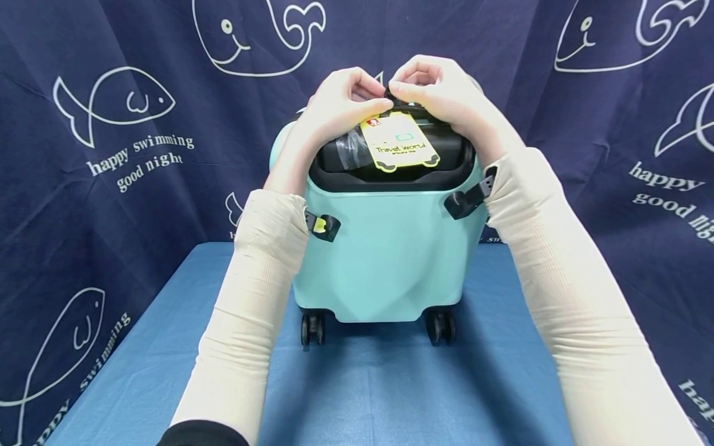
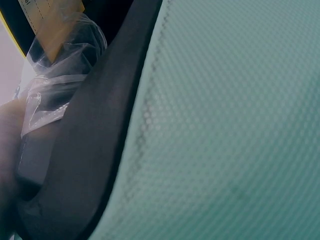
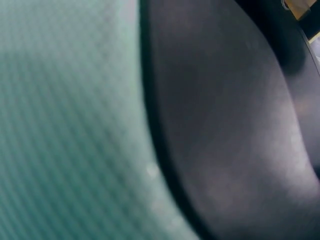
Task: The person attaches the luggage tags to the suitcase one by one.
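Observation:
A mint-green suitcase (image 1: 385, 254) stands upright on its wheels, its black handle recess facing me. At the top, a yellow-edged luggage tag (image 1: 400, 141) printed "Travel World" hangs over the black handle (image 1: 452, 145). My left hand (image 1: 347, 102) and right hand (image 1: 443, 87) meet just above it, thumbs and fingertips pinching the small black strap (image 1: 390, 95) of the tag. The fingers partly cover the strap. Clear plastic film (image 2: 60, 85) wraps part of the handle in the left wrist view. Ribbed green shell (image 3: 70, 135) and black trim (image 3: 220, 125) fill the right wrist view.
A blue cloth (image 1: 362, 396) covers the table under the suitcase. Black caster wheels (image 1: 440, 326) show at its base. Behind hangs a navy curtain (image 1: 150, 204) with white fish drawings. Dark wrist-camera straps (image 1: 463, 201) stick out beside both cream sleeves (image 1: 563, 272).

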A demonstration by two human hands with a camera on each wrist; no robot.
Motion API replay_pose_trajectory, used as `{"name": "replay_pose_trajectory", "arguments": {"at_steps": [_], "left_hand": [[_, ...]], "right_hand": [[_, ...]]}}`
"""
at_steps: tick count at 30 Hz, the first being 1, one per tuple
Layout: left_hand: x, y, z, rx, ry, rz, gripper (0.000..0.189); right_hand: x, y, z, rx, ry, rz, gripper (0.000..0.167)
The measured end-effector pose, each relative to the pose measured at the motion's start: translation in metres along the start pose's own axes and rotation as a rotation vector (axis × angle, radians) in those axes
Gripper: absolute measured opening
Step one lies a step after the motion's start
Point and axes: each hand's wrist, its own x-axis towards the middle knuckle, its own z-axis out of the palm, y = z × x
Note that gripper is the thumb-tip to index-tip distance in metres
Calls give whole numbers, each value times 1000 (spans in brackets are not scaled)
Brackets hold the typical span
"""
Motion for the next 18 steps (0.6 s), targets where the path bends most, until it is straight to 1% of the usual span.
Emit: {"name": "replay_pose_trajectory", "arguments": {"at_steps": [7, 12, 15, 18], "left_hand": [[1, 0, 0, -23, -6, 4, 31], [1, 1, 1, -31, -7, -2, 31], [0, 1, 1, -30, -4, 3, 31], [0, 1, 1, -30, 0, 5, 31]], "right_hand": [[2, 1, 0, 40, 5, -28, 6], [3, 2, 2, 98, 7, -53, 6], [2, 1, 2, 116, 11, -44, 7], [0, 0, 1, 93, 20, -13, 12]]}}
